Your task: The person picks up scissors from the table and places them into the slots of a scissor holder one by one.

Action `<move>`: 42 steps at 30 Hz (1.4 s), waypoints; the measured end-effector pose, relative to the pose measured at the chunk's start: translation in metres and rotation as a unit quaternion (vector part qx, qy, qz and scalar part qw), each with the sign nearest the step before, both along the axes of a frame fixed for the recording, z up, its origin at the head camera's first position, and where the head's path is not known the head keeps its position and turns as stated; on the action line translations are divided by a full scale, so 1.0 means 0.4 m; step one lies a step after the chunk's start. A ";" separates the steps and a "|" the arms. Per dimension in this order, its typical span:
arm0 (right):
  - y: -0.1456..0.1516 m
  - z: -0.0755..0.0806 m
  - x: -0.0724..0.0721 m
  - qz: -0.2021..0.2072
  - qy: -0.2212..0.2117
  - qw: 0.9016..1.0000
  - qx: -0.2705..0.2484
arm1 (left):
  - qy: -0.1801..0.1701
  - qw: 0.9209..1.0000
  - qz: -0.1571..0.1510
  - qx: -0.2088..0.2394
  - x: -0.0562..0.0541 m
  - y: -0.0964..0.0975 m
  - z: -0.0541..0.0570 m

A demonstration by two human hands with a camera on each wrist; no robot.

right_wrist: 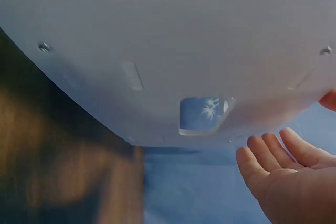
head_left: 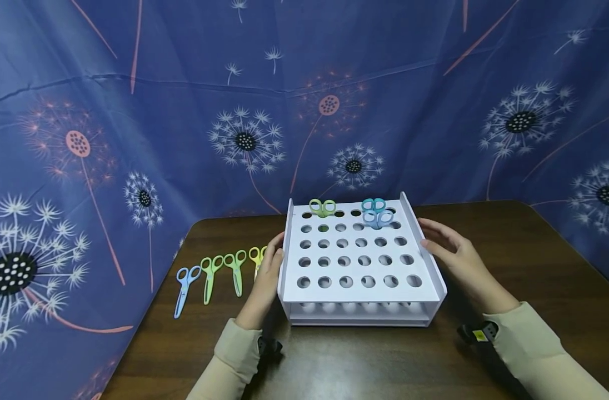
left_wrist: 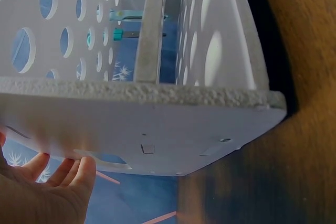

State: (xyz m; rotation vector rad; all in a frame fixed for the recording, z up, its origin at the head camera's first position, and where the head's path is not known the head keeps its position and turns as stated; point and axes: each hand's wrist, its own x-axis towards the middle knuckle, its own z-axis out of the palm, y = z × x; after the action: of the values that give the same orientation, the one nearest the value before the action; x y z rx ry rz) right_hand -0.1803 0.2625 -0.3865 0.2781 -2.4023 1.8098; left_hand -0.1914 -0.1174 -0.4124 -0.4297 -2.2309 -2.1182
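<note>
A white rack (head_left: pixel 352 255) with rows of round holes stands on the table between my two hands. My left hand (head_left: pixel 265 280) lies along its left side panel, and in the left wrist view the fingertips (left_wrist: pixel 84 169) meet that panel near a cut-out. On the other side my right hand (head_left: pixel 454 255) has its thumb at the right panel's edge, with the other fingers extended beside the panel. Green scissors (head_left: pixel 323 208) stand handles-up toward the back left of the rack. Teal scissors (head_left: pixel 373 204) and blue scissors (head_left: pixel 378 218) stand close together toward the back right.
Left of the rack, several scissors lie in a row on the brown table (head_left: pixel 354 361): blue scissors (head_left: pixel 185 289), green scissors (head_left: pixel 209 280), more green scissors (head_left: pixel 236 272) and yellow scissors (head_left: pixel 255 255), partly hidden by my left hand. A blue dandelion-print cloth (head_left: pixel 304 150) hangs behind the table.
</note>
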 end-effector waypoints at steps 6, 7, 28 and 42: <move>-0.008 -0.017 0.005 -0.024 0.007 1.000 -0.002 | 0.002 1.000 0.006 -0.003 0.003 0.003 0.000; -0.009 -0.021 0.006 -0.026 0.015 1.000 -0.010 | 0.002 1.000 0.006 -0.004 0.003 0.004 0.000; -0.040 -0.049 0.012 -0.005 0.030 0.988 -0.149 | 0.008 0.998 0.060 -0.008 0.000 0.001 0.020; -0.047 -0.053 0.011 -0.046 0.056 0.993 -0.094 | -0.003 0.996 0.085 0.007 0.008 0.006 0.031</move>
State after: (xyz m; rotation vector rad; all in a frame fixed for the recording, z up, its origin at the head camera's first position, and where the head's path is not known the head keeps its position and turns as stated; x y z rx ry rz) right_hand -0.1759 0.2438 -0.4079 0.2391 -2.1160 1.9073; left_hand -0.1880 -0.1150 -0.3999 -0.2254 -2.1674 -2.0516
